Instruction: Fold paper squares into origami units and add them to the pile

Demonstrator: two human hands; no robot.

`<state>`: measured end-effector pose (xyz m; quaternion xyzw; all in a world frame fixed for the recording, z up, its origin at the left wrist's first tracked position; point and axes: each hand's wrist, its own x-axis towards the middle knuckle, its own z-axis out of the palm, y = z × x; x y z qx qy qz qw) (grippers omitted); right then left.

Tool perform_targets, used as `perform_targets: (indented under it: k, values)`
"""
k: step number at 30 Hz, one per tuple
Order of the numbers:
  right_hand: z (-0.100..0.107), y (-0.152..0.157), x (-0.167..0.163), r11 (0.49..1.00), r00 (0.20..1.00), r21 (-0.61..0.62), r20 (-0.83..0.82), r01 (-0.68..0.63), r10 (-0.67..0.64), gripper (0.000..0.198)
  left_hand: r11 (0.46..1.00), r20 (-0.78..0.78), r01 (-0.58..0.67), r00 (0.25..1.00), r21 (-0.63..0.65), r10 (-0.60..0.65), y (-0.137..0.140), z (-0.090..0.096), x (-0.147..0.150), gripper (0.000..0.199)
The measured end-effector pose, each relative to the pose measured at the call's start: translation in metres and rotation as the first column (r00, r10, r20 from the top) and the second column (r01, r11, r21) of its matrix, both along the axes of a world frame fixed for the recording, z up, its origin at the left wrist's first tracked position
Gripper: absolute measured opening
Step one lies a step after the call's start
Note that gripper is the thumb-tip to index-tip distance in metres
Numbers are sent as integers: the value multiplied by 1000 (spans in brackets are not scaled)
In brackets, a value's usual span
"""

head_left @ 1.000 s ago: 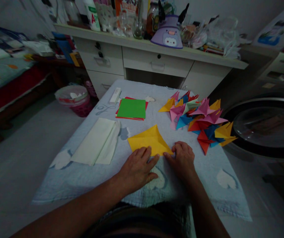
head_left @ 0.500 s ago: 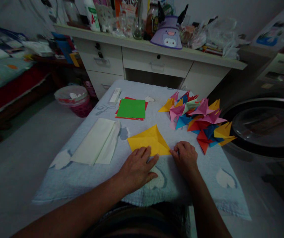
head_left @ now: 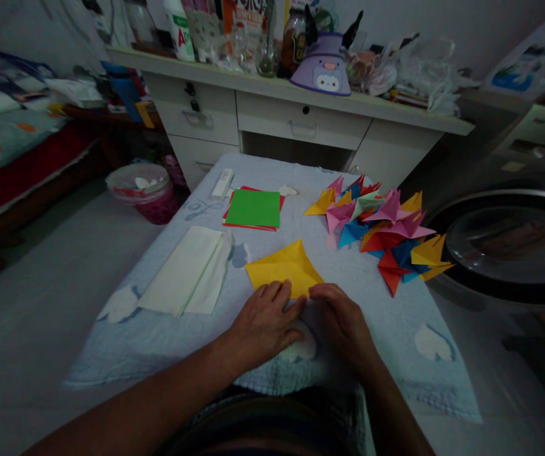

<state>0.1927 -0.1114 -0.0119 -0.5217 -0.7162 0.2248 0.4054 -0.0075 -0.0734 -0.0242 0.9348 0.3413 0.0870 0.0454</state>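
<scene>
While tablecloth [head_left: 405, 310] bears yellow paper [head_left: 284, 266], desk [head_left: 267, 117] stands behind.

A home: bed [head_left: 13, 140], probably washer [head_left: 514, 244].

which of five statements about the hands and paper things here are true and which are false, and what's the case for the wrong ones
1. The left hand rests on the folded yellow paper sheet. True.
2. The stack of square paper sheets has a blue sheet on top. False: the stack's top sheet is green.
3. The right hand has its fingertips at the yellow paper's near edge. True.
4. The pile of multicoloured, pointed folded-paper shapes lies on the person's left. False: the pile lies on the right.
5. The folded whitish sheet lies to the left of the yellow paper. True.
</scene>
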Motion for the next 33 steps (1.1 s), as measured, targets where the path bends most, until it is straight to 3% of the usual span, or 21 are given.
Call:
perform_targets:
  k: [6, 15, 21, 25, 27, 33]
  values:
    - [-18, 4, -10, 998, 974, 61, 226, 7, -20, 42, 1000, 3, 3, 1000, 4, -3, 0, -4, -1, 65]
    - [-15, 2, -18, 1000, 904, 21, 427, 12, -20, 38, 999, 7, 49, 999, 21, -49, 3, -3, -15, 60]
    - [-15, 4, -10, 999, 936, 45, 348, 32, -45, 34, 999, 9, 48, 999, -2, -48, 2, 0, -17, 58]
    - [-13, 8, 14, 969, 910, 23, 337, 247, -240, 28, 998, 9, 53, 999, -15, -53, 4, 5, -13, 57]
    - [-12, 11, 24, 955, 893, -13, 358, 296, -272, 23, 998, 5, 51, 999, -33, -50, 7, 10, -10, 56]
    - [-17, 18, 30, 946, 883, -95, 398, 309, -249, 11, 995, 2, -51, 999, -89, 51, 24, 22, 5, 27]
